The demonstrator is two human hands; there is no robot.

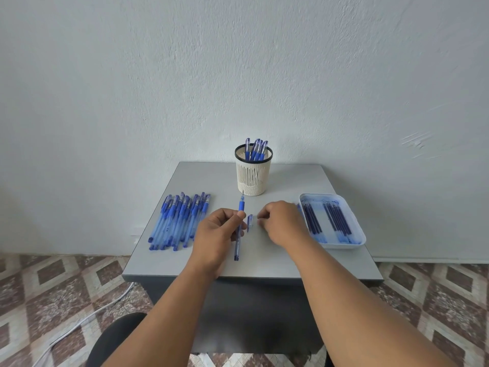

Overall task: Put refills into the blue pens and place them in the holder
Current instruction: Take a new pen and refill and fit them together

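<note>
The left hand (214,231) is gripping a pen (239,229) about mid-barrel, its fingers (229,213) curling round the shaft and the thumb pressing near the blue grip. The pen is running nearly straight away from the person, its bare tip pointing toward the holder (253,172) and its back end sticking out below the hand, above the counter (264,258).

The right hand (281,223) is hovering low just right of the pen, fingers bent, their tips sitting beside a cap (250,222) that is lying on the counter between the two hands. Motion blur is hiding whether they are touching or pinching it, so I cannot tell its grasp.

The holder is standing at the counter's far edge, with several capped pens upright inside. A pile (180,221) of pens is lying on the counter to the left, touching the left hand's outer side. A tray (354,221) is sitting to the right, holding refills (326,219) in two loose groups.
</note>
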